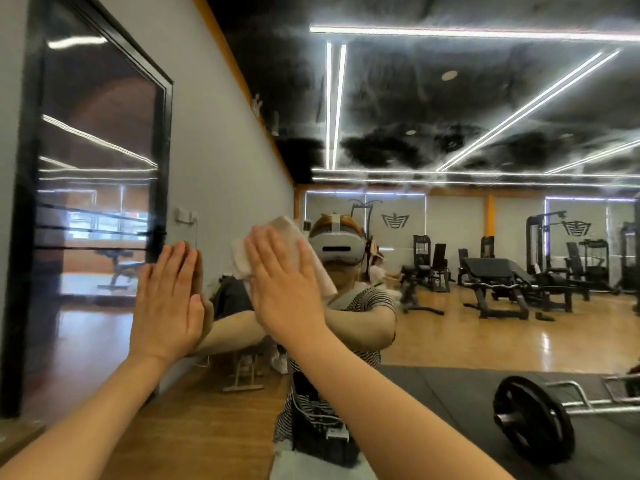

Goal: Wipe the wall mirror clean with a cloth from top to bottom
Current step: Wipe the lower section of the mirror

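- Wall mirror [450,116] filling nearly the whole view, reflecting a dark ceiling with long strip lights and a gym floor of pale wood.
- Left hand [166,303] flat against the glass, fingers straight and together, pointing up, holding nothing; its reflection meeting it palm to palm.
- Right hand [280,289] just beside the left, apart from it, fingers straight and slightly spread, pressing a white cloth [287,233] onto the mirror.
- Cloth bunched between palm and glass, showing above the fingertips and hanging out below the little-finger side, at about head height of the reflected person.
- Both forearms bare, reaching up from the lower edge toward the glass.
- Reflected person in a striped top with a white headset [337,245], partly hidden behind the right hand and cloth.
- Black-framed window [97,202] on the grey wall at left, seen in the reflection.
- Weight benches and machines [498,282] standing well back at right in the reflection.
- Barbell with a black plate [533,431] lying on a dark mat at lower right.
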`<state>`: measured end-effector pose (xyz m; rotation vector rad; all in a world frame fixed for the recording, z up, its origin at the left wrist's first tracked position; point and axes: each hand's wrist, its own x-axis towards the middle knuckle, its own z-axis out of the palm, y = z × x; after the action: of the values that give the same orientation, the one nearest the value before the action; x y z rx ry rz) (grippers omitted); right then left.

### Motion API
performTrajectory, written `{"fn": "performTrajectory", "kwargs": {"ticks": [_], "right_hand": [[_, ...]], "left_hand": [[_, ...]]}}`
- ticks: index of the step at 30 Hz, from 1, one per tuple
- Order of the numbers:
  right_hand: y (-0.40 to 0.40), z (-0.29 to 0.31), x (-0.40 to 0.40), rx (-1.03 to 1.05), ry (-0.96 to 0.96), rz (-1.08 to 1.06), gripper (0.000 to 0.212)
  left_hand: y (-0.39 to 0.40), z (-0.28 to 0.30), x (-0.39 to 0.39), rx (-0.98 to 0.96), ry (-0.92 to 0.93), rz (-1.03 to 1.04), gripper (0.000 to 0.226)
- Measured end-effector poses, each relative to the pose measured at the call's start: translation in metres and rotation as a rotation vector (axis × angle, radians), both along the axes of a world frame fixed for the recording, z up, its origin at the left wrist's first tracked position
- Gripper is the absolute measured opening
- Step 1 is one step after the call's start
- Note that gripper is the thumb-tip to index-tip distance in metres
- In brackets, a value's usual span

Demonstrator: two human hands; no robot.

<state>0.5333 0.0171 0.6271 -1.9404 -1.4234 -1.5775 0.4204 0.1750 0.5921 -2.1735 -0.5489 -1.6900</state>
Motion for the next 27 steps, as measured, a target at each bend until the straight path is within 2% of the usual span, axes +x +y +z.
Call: {"fn": "performTrajectory", "kwargs": {"ticks": [5, 7, 10, 13, 14, 15, 18, 20, 24, 27], "right_hand": [[-0.025, 0.01, 0.025, 0.034, -0.035, -0.131, 0.058], [-0.052, 0.013, 0.042, 0.084, 0.059, -0.177, 0.058], [-0.082, 0.018, 0.05, 0.301, 0.21, -0.149, 0.058], [-0.064, 0.019, 0.03, 0.393, 0.42, -0.107, 0.06], [-0.052, 0.02, 0.018, 0.384, 0.438, -0.084, 0.059], [-0.038, 0.02, 0.007, 0.315, 0.383, -0.052, 0.059], [0.006, 0.014, -0.022, -0.066, -0.003, -0.016, 0.065], [0.022, 0.021, -0.027, -0.165, -0.088, -0.052, 0.064], [-0.005, 0.025, -0.004, -0.12, -0.093, -0.1, 0.059], [-0.042, 0.019, 0.029, 0.068, -0.065, -0.152, 0.059]], "left_hand": [[-0.002, 0.0, -0.001, -0.01, -0.002, -0.007, 0.065], [-0.002, 0.0, -0.001, -0.014, -0.002, -0.005, 0.065], [-0.003, 0.001, 0.0, -0.009, -0.001, 0.001, 0.065], [-0.005, 0.0, 0.0, 0.005, -0.012, -0.007, 0.064], [-0.005, 0.0, -0.001, 0.014, -0.015, -0.013, 0.064], [-0.005, 0.001, -0.001, 0.021, -0.019, -0.02, 0.064], [-0.004, 0.0, -0.002, 0.036, -0.023, -0.037, 0.062], [-0.004, 0.0, -0.003, 0.037, -0.022, -0.045, 0.061], [-0.005, 0.002, -0.002, 0.016, -0.018, -0.029, 0.063], [-0.003, 0.001, -0.002, 0.004, -0.006, -0.018, 0.064]]}}
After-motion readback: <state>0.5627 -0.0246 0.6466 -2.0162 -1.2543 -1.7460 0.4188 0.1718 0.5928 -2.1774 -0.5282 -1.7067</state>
